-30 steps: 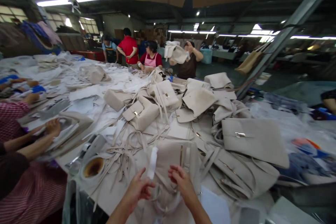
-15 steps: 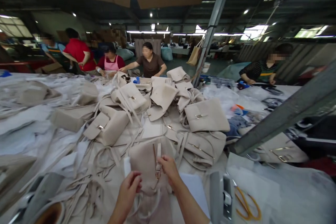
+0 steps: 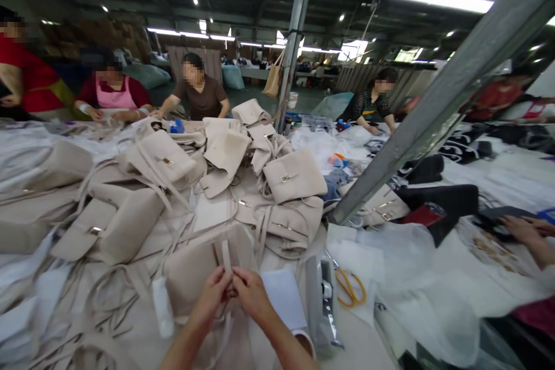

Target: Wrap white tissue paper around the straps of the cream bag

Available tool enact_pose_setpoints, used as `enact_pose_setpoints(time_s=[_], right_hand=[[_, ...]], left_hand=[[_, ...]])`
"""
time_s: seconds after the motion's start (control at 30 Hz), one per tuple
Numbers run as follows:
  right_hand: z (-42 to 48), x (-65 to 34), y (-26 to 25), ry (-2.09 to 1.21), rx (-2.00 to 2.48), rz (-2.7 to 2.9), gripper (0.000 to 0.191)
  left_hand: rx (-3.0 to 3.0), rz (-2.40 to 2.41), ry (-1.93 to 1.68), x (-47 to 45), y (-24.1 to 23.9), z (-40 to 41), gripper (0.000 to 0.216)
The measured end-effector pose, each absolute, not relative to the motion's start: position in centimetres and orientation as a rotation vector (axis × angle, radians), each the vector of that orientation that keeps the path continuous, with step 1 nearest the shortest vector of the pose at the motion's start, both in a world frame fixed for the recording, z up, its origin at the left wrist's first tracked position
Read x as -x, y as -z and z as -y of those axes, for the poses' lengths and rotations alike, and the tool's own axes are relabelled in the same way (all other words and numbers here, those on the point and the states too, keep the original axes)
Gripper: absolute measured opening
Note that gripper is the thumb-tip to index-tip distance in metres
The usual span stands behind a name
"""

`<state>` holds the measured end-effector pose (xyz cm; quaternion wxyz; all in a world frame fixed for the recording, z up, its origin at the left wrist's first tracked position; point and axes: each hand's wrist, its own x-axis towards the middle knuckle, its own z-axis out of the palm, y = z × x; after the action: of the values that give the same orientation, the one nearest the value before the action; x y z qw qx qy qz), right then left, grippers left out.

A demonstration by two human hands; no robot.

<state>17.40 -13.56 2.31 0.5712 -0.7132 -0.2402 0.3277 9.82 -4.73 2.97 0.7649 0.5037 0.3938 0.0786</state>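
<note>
A beige handbag (image 3: 184, 274) lies in front of me, with a narrow strap (image 3: 226, 253) standing up from it. My left hand (image 3: 213, 295) and my right hand (image 3: 251, 296) meet at the lower part of this strap, both closed in a pinch on it. My fingers hide whatever fitting sits there. Just left of the bag is a white wrapped piece (image 3: 162, 306). White sheets (image 3: 284, 298) lie to the right of my right hand.
Beige handbags (image 3: 130, 222) are heaped ahead and left. Yellow-handled scissors (image 3: 350, 289) and a grey tape dispenser (image 3: 319, 300) lie right. A slanted metal beam (image 3: 416, 115) crosses the right side. Several co-workers (image 3: 197, 89) sit or stand across the table; another person's hands (image 3: 526, 231) are at far right.
My view has turned to the right. My left hand, apart from the strap before, has come over to my right hand and now grips the strap with it.
</note>
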Motion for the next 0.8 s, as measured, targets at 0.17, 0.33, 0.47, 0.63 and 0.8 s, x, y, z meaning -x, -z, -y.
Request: enact_pose_setpoints(time_s=[0.17, 0.33, 0.47, 0.63, 0.8], right_hand=[[18.0, -17.1, -2.2, -0.976, 1.72, 0.56, 0.036], [24.1, -18.0, 0.0, -0.886, 1.958, 0.485, 0.02], [27.3, -19.3, 0.4, -0.794, 2.058, 0.439, 0.02], [29.9, -20.4, -1.0, -0.779, 2.034, 0.369, 0.022], [34.1, -22.2, -2.1, -0.758, 1.823, 0.131, 0.032]], left_hand=[[-1.089, -0.884, -0.171, -9.7, -3.0, 4.2, 0.052], [-1.092, -0.92, -0.145, -9.4, -3.3, 4.4, 0.052], [-1.102, -0.922, -0.153, -9.1, -3.6, 4.5, 0.051], [-1.149, -0.939, -0.176, -8.7, -3.8, 4.3, 0.049], [-1.107, -0.947, -0.223, -8.6, -3.8, 4.8, 0.047]])
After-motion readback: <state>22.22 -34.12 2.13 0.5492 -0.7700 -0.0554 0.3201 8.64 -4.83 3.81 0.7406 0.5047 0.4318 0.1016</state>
